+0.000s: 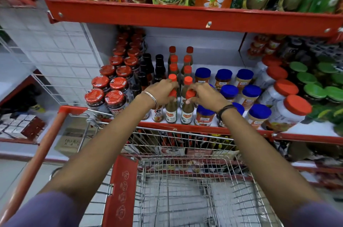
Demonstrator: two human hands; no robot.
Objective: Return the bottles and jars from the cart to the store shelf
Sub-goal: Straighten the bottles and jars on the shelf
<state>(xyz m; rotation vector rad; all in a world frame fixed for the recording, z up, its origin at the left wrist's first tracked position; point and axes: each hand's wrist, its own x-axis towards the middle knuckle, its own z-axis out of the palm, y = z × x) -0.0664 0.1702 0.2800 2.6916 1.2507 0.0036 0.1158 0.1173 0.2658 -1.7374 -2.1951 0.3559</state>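
Observation:
Both of my arms reach over the wire cart (185, 186) to the middle store shelf (204, 129). My left hand (161, 92) grips the orange-capped neck of a brownish sauce bottle (171, 110) standing at the shelf's front edge. My right hand (206, 96) holds the neck of a second, matching sauce bottle (187, 112) just to the right of it. Both bottles stand upright at the front of two rows of like bottles (187, 63). The cart basket below shows no bottles or jars.
Red-lidded jars (115, 85) and dark bottles (159, 69) stand left of the hands. Blue-lidded jars (250, 93), big orange-lidded jars (289, 108) and green-lidded jars (313, 91) fill the right. The upper shelf (185, 17) carries chutney pouches. The cart's red handle (46, 145) runs along the left.

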